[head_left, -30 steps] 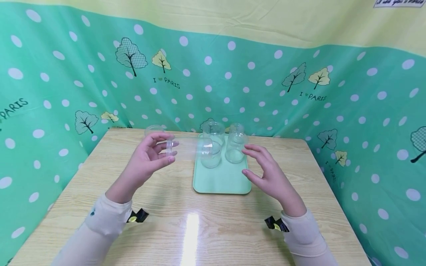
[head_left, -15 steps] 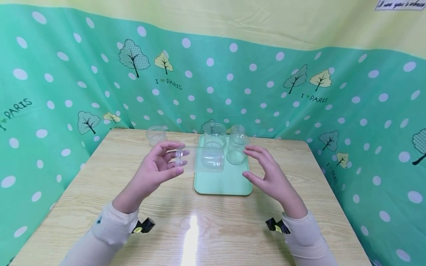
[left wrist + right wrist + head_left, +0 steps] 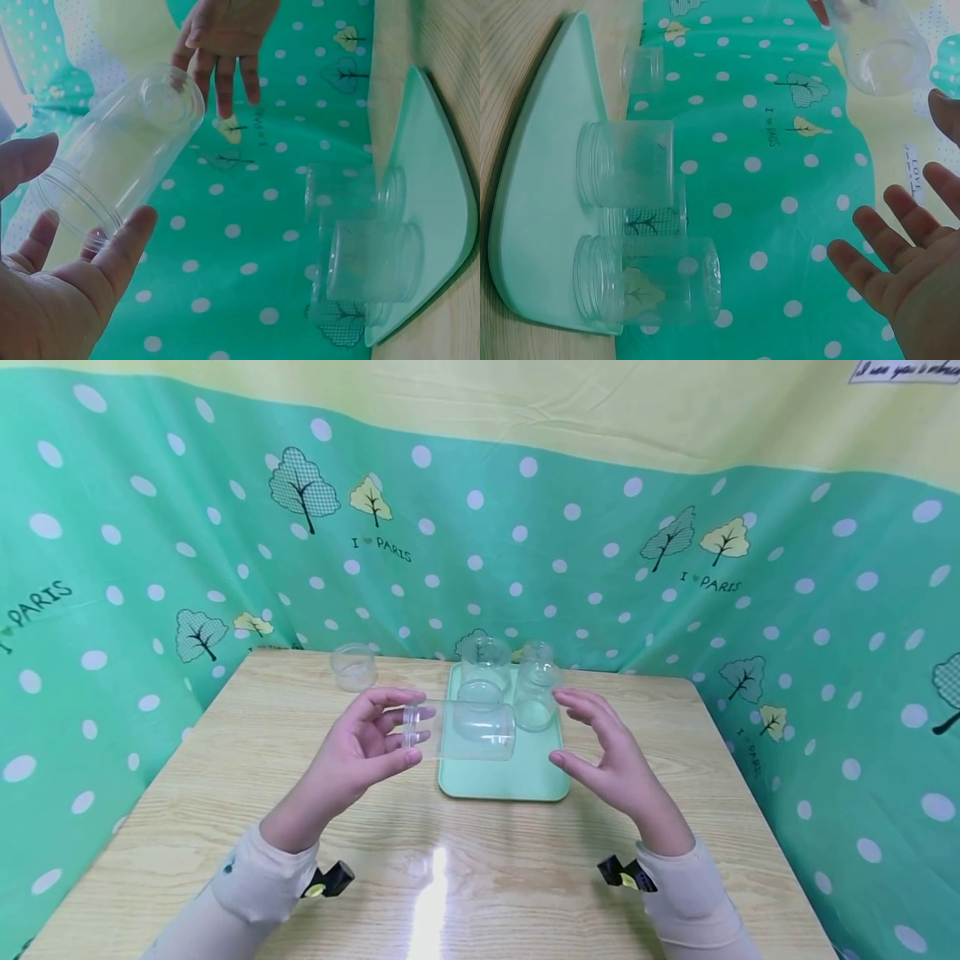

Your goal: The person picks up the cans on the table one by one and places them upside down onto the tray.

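Observation:
My left hand (image 3: 375, 735) grips a clear plastic jar (image 3: 472, 730) by its ridged neck, fingers and thumb round the rim. Lying sideways in the air above the green tray (image 3: 502, 781), the jar points its flat base toward my right hand (image 3: 607, 752). That hand holds nothing; its fingers are spread and slightly bent, a short gap from the base. On the tray's back half stand several more clear jars, among them a front right jar (image 3: 534, 712). In the right wrist view a taller jar (image 3: 667, 281) and a shorter jar (image 3: 634, 165) rest with ridged necks on the tray.
A low clear jar (image 3: 354, 667) stands on the wooden table (image 3: 247, 760) at the back left, off the tray. Behind the table hangs a green dotted curtain (image 3: 480, 527), which also runs along both sides.
My left hand has carried the jar right and down, toward my right hand and over the tray. The low jar at back left shows fully now. My right hand has barely moved.

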`<state>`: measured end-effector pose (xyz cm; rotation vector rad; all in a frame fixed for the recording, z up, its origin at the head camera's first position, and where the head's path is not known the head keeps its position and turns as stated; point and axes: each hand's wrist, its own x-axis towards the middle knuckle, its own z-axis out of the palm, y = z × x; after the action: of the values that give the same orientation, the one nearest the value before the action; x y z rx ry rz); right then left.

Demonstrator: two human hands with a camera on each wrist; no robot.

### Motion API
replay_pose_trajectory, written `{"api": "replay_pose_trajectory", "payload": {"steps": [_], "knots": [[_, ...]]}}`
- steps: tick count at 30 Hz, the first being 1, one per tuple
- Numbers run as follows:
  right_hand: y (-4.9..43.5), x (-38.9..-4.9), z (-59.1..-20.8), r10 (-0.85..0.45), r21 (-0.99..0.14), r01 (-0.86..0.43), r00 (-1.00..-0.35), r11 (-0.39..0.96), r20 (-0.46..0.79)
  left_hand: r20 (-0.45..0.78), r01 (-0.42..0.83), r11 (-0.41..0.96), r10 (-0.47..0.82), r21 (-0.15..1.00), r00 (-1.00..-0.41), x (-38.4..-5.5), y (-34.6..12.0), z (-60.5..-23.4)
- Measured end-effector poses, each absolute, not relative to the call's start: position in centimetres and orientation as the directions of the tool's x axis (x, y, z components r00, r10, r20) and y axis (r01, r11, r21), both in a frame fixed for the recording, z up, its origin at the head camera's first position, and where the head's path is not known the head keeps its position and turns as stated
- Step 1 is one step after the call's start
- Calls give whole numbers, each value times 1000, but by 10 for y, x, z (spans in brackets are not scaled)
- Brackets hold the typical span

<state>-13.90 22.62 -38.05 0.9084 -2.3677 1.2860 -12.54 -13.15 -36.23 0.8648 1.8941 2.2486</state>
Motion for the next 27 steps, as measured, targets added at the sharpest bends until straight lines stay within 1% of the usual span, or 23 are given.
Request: {"api": "replay_pose_trajectory", "payload": {"steps": [6, 11, 15, 22, 27], "knots": [[220, -139, -384, -390, -701, -668, -732, 249, 558, 371, 285, -262, 392, 922, -842, -124, -130, -364], [214, -139, -388, -411, -721, -678, -704, 145, 579, 410, 304, -303, 398, 903, -820, -125, -126, -371], [209, -138, -390, -430, -735, -671, -694, 96, 577, 418, 303, -315, 415, 899, -808, -125, -123, -376], [204, -135, -389, -469, -752, -659, -670, 18, 576, 348, 238, -286, 441, 928, -827, -120, -118, -376], [202, -132, -388, -485, -758, -652, -664, 1, 569, 356, 259, -266, 436, 928, -827, -118, -115, -375]]}}
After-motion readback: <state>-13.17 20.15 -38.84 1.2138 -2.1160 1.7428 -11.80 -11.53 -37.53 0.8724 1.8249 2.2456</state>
